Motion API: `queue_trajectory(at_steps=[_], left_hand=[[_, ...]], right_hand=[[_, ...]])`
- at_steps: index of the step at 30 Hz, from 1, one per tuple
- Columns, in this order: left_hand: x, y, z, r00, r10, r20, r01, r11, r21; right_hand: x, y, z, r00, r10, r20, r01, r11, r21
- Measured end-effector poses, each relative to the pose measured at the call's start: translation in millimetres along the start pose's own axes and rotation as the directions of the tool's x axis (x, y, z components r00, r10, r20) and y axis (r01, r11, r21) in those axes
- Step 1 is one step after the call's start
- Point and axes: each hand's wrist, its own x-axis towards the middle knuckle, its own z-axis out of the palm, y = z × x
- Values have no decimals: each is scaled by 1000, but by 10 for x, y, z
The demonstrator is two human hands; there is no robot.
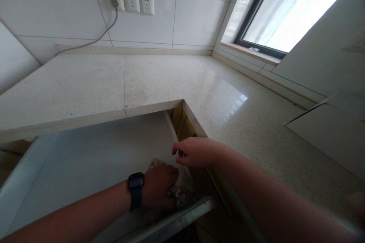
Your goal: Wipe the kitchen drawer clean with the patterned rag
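A white drawer [85, 159] stands pulled out under the speckled stone countertop [159, 79]. My left hand [161, 186], with a black watch on its wrist, is closed on a mottled cloth [181, 193] pressed into the drawer's near right corner. My right hand [196, 152] rests on the drawer's right side wall, fingers curled over its top edge just above the cloth.
The countertop turns a corner and runs along the right under a window [288, 11]. Three wall sockets [129, 0] sit on the tiled back wall, one with a grey cable plugged in. The drawer's metal front rim [173, 222] lies close to me.
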Motion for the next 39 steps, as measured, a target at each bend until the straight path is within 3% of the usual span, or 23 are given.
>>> queue_trajectory(at_steps=[11,18,27,39], left_hand=[[42,62,89,1000,6,6,-7,973,231],[83,113,227,994,36,-101,3,931,365],[-20,223,368,983,0,-185,57,951,303],[17,-68,382,978,88,-188,-53,981,187]], right_hand=[[5,14,34,1000,2,-12,-2,1000,-19],[13,25,39,1000,2,-12,-2,1000,-31],[20,39,56,1000,-14,-14,14,1000,8],[23,38,68,1000,-1,-15,0,999,-37]])
